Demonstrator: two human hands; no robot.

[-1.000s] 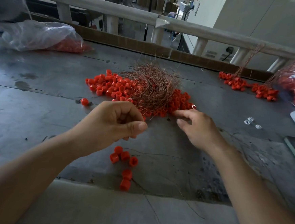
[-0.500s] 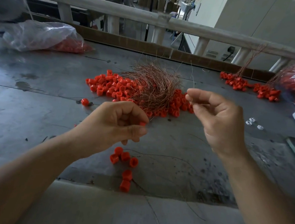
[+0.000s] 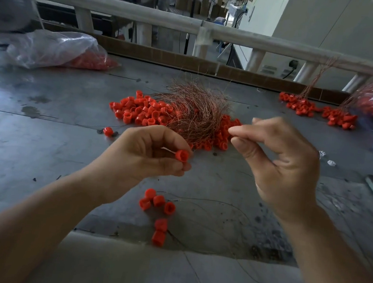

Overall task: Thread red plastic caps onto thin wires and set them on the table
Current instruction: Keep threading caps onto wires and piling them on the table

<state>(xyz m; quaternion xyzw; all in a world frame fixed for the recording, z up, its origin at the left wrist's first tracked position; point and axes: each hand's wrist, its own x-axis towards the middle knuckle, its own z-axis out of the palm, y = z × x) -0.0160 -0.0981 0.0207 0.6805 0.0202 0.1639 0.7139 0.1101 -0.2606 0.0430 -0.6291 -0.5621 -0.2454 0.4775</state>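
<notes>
- Your left hand [image 3: 144, 158] pinches a red cap [image 3: 182, 155], mid-frame.
- Your right hand [image 3: 280, 162] pinches, likely a thin wire (too fine to see).
- Wobble, and the wire may miss the cap's hole.

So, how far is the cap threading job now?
Done: a few red plastic caps on thin wires lie on the grey metal table. In hand: left hand holds one red cap; right hand pinches, perhaps a wire. Remaining: the loose cap pile and copper wire tangle.

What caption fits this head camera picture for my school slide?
A left hand pinches a small red plastic cap while the right hand pinches shut nearby, above a grey metal table.
</notes>
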